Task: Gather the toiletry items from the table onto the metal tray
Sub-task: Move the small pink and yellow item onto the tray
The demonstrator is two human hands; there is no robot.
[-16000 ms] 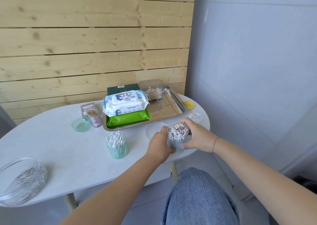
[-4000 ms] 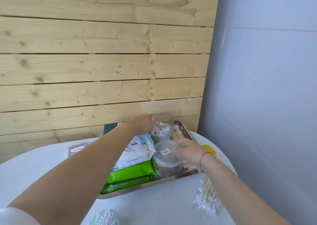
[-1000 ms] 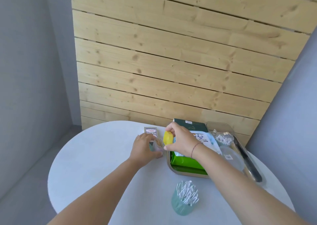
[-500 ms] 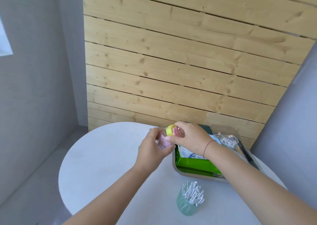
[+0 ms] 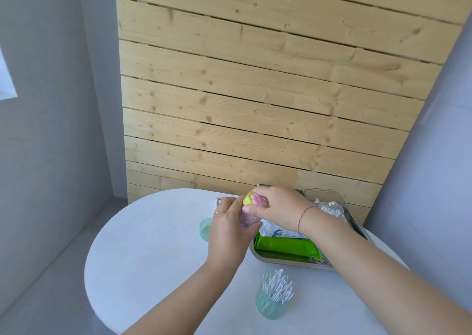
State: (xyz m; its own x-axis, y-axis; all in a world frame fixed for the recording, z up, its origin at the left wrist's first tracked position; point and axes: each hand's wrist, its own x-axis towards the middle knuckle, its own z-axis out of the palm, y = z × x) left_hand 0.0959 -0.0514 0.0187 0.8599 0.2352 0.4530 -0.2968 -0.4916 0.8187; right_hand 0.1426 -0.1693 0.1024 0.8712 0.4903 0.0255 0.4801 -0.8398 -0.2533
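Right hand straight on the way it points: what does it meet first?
The right hand, gripping the yellow cap, would probably meet the left hand holding the small pink jar; depth unclear.

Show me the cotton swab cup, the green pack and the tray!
cotton swab cup (image 5: 270, 309): head view, green side wall.
green pack (image 5: 286, 245): head view, top face.
tray (image 5: 256, 255): head view, near-left rim.

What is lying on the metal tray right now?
On the tray: a green pack with a white wipes pack on it, plus a clear box and cotton swabs behind. The right forearm hides the rest.
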